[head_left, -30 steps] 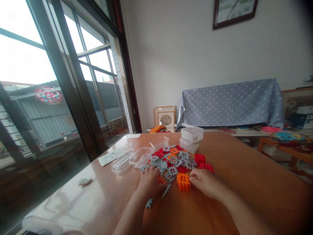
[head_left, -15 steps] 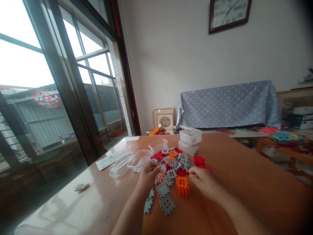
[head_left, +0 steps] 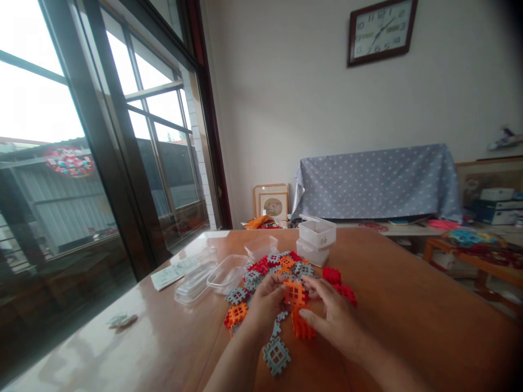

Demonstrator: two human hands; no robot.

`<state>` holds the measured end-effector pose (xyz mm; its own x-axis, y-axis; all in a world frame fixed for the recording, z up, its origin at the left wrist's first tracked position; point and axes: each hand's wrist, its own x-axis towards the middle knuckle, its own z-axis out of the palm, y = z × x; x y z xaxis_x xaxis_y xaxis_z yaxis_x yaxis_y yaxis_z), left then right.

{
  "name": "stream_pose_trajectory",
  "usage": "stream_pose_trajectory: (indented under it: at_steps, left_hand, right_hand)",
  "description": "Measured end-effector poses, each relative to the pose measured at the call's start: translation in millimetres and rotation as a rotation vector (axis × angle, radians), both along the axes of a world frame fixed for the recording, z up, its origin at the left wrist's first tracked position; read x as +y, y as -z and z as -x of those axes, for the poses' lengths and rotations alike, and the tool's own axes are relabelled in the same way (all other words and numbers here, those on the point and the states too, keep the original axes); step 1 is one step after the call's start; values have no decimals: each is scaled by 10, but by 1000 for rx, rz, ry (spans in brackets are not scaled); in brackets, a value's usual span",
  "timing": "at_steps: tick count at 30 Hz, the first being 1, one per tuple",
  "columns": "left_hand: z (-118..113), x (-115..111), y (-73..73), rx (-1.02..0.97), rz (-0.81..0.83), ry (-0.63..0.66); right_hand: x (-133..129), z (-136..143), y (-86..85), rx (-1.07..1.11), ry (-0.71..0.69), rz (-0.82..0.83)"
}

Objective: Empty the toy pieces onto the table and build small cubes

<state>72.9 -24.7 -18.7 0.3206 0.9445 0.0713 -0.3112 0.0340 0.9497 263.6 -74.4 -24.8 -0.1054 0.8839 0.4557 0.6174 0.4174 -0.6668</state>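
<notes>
My left hand (head_left: 269, 296) pinches an orange square piece (head_left: 296, 293) with a window-like grid by its left edge. My right hand (head_left: 329, 307) is at the piece's right side, its fingers curved and thumb apart, over an orange stack (head_left: 302, 324) on the table. Behind and between the hands lies a pile of red, grey and orange toothed pieces (head_left: 286, 263). Nearer the front a grey window piece (head_left: 277, 355) lies flat. Red stacks (head_left: 332, 275) sit to the right of the pile. More orange pieces (head_left: 237, 314) show left of my left hand.
Clear plastic boxes (head_left: 229, 274) and lids (head_left: 196, 283) stand left of the pile, beside a paper sheet (head_left: 165, 276). Two stacked white boxes (head_left: 317, 233) stand behind it. A small plastic packet (head_left: 121, 321) lies on the wooden table (head_left: 171, 348) at the left.
Both hands have come together in front of the pile. An orange piece is now held up between them. The view has shifted slightly, and the right hand now reaches over the orange stack.
</notes>
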Motion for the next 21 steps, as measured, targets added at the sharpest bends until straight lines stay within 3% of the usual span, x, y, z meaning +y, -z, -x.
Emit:
stream_pose_trajectory:
  at_steps: [6, 15, 21]
  left_hand:
    - [-8, -55, 70, -41, 38, 88]
    - [22, -96, 57, -18, 57, 137]
    - [80, -45, 60, 99, -10, -7]
  right_hand:
    - [32, -33, 50, -101, 35, -83]
    - [38, -108, -10, -146, -19, -29]
    - [61, -123, 2, -142, -48, 78]
